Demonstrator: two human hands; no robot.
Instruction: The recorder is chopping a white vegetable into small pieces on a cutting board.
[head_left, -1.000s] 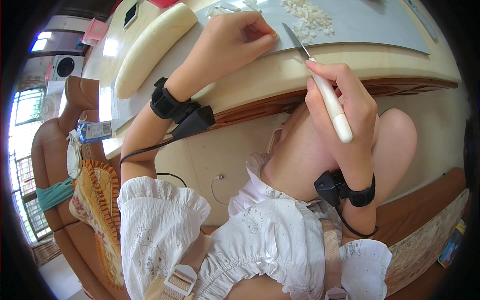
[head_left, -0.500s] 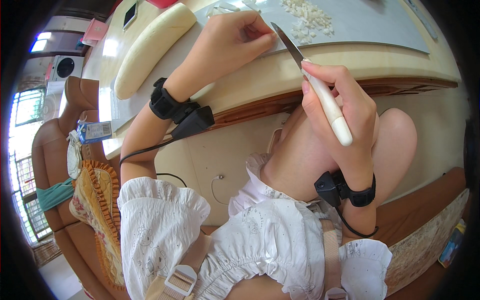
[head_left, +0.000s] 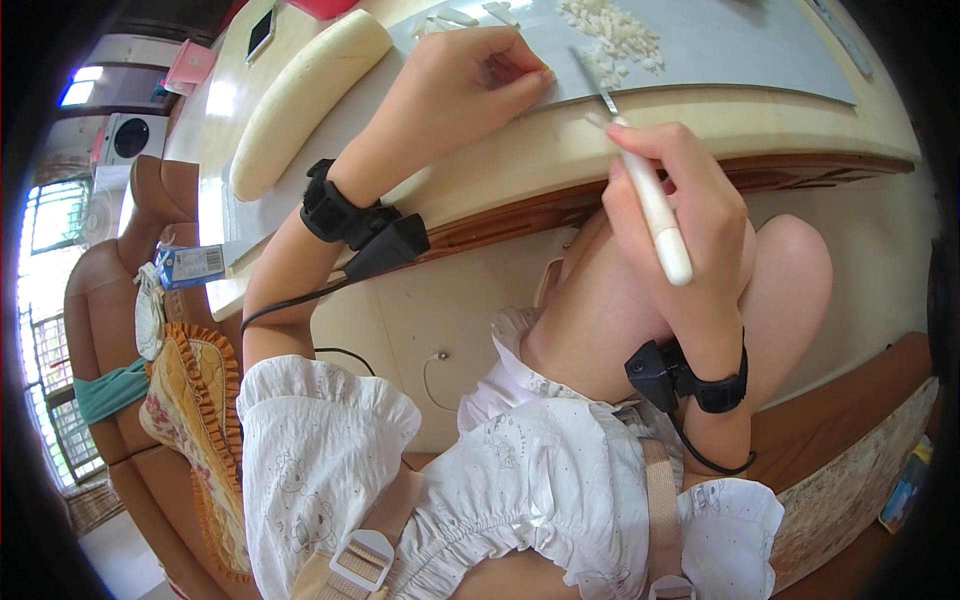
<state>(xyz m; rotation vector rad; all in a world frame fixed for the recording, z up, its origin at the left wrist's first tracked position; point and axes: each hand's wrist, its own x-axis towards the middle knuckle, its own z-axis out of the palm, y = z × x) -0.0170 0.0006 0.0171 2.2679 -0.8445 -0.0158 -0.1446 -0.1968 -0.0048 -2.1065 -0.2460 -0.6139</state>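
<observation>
My right hand [head_left: 690, 195] grips the white handle of a knife [head_left: 655, 210]. The narrow blade points away over the near edge of a grey cutting board [head_left: 740, 65] and looks turned nearly edge-on. To its left, my left hand [head_left: 475, 75] is closed in a pinch at the board's near edge. What those fingers hold, if anything, is hidden. Small diced white pieces [head_left: 615, 35] lie heaped on the board beyond the blade. A few longer white strips [head_left: 455, 17] lie behind my left hand. A long, peeled white radish [head_left: 310, 100] rests left of that hand.
A phone [head_left: 261, 33] lies at the table's far left, near a red item [head_left: 322, 6]. A blue and white carton [head_left: 190, 266] is by the left table corner. Brown leather seating [head_left: 100, 320] stands left. My knees [head_left: 790, 270] are below the table's wooden edge [head_left: 480, 228].
The knife has turned in my right hand, so its broad blade now shows as a thin sliver. My right hand has shifted slightly left; the left hand stays almost still.
</observation>
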